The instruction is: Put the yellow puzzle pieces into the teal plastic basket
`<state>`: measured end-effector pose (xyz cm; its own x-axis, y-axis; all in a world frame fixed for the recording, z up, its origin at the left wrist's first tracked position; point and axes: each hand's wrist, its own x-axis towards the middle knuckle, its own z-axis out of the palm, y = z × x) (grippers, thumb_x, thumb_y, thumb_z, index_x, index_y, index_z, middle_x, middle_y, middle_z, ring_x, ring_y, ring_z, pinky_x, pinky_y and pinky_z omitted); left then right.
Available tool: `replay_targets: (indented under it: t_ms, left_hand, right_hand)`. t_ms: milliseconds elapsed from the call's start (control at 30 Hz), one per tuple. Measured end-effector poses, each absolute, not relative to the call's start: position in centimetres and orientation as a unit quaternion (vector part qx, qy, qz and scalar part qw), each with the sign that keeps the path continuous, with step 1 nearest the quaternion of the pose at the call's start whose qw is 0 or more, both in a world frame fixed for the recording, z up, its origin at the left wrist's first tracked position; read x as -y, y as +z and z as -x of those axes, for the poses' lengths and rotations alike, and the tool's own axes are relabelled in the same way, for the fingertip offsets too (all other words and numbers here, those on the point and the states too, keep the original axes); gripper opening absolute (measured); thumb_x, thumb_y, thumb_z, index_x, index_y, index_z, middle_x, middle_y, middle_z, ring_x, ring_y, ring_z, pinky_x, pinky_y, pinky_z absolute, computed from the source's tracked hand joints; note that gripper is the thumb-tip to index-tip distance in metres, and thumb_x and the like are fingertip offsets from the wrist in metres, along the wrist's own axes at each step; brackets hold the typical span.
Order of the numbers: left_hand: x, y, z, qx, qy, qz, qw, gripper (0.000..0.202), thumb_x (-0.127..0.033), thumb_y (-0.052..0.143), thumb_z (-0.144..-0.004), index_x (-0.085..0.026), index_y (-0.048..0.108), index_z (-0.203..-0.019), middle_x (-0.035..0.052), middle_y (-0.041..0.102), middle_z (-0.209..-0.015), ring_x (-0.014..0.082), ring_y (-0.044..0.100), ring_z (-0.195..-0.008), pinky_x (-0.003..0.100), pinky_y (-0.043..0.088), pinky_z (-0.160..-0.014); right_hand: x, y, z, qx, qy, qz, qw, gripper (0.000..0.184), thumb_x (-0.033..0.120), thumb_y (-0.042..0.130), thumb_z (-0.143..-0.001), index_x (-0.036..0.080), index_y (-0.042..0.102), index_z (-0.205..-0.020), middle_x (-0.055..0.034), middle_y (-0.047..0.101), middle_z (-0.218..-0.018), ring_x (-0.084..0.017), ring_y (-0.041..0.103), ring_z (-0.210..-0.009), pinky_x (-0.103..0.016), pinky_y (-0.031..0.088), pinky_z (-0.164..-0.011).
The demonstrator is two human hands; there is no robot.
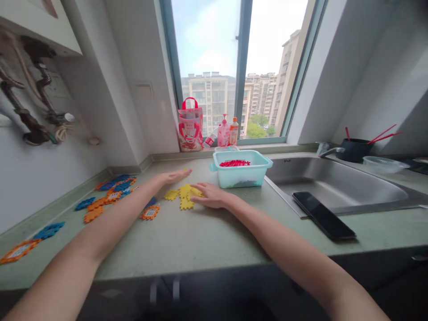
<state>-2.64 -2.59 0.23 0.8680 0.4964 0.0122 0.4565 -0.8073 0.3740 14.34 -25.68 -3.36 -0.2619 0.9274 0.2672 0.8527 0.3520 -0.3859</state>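
Yellow notch-edged plastic tiles (185,192) are met on the desk (200,243) by the right hand (214,196).
The right fingers are spread at the tiles; whether one is gripped cannot be told; the left hand (174,176) is held open nearby, fingers extended; red pieces (235,163) are contained in the turquoise basket (242,174).

The right grip (210,196) touches yellow pieces (186,203) on the worktop (167,247). The left grip (175,176), outstretched, is near a turquoise tub (234,179).
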Motion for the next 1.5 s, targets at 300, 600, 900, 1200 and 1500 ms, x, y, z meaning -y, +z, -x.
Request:
replay_targets:
  t_ms: [300, 600, 900, 1200, 1500]
  left_hand:
    - [11.9, 2.1, 12.3, -0.225, 0.078, -0.923, 0.304, 0.094, -0.084, 0.026, -0.095, -0.029, 0.022, -0.171, 0.0119, 0.031, -0.173, 0.0318, 0.024, -0.162, 0.052, 0.029, -0.127]
    - [7.0, 2.4, 19.5, -0.386, -0.071, -0.915, 0.096, 0.125, -0.070, 0.091, -0.048, -0.025, 0.051, -0.158, 0.0222, 0.037, -0.168, 0.0455, 0.034, -0.156, 0.059, 0.035, -0.122]
    - [9.8, 1.2, 14.3, -0.224, 0.134, -0.961, 0.090, 0.060, -0.064, 0.061, -0.092, -0.028, 0.068, -0.140, 0.0092, 0.065, -0.148, 0.0290, 0.060, -0.136, 0.040, 0.041, -0.118]
    - [8.7, -1.0, 13.2, -0.227, 0.140, -0.957, 0.111, 0.044, -0.053, 0.066, -0.085, -0.024, 0.081, -0.114, 0.0072, 0.079, -0.117, 0.0258, 0.071, -0.104, 0.031, 0.052, -0.092]
    - [9.7, 0.7, 14.2, -0.244, 0.124, -0.956, 0.108, 0.034, -0.046, 0.058, -0.087, -0.021, 0.080, -0.084, 0.0031, 0.078, -0.086, 0.0196, 0.069, -0.082, 0.026, 0.048, -0.075]
  right_hand:
    - [26.1, -2.5, -13.8, 0.765, 0.116, 0.574, 0.268, 0.073, 0.067, 0.044, -0.105, 0.021, 0.043, -0.163, -0.0154, 0.059, -0.155, -0.030, 0.059, -0.140, -0.047, 0.043, -0.120]
    - [26.6, -1.1, -15.6, 0.758, 0.045, 0.613, 0.216, 0.048, 0.039, 0.039, -0.110, 0.017, 0.066, -0.143, -0.0139, 0.071, -0.141, -0.027, 0.068, -0.128, -0.041, 0.050, -0.112]
    - [28.6, 0.9, -15.6, 0.750, 0.044, 0.650, 0.111, 0.050, 0.063, 0.077, -0.083, 0.021, 0.081, -0.111, -0.0101, 0.083, -0.103, -0.026, 0.077, -0.084, -0.032, 0.056, -0.073]
    - [28.9, 1.1, -16.8, 0.762, 0.076, 0.637, 0.092, 0.037, 0.035, 0.085, -0.073, 0.024, 0.081, -0.107, -0.0044, 0.081, -0.096, -0.023, 0.075, -0.081, -0.028, 0.055, -0.069]
    - [27.6, -0.5, -14.3, 0.812, -0.023, 0.520, 0.266, 0.041, 0.029, 0.073, -0.090, 0.022, 0.073, -0.130, -0.0105, 0.074, -0.123, -0.024, 0.072, -0.106, -0.036, 0.055, -0.100]
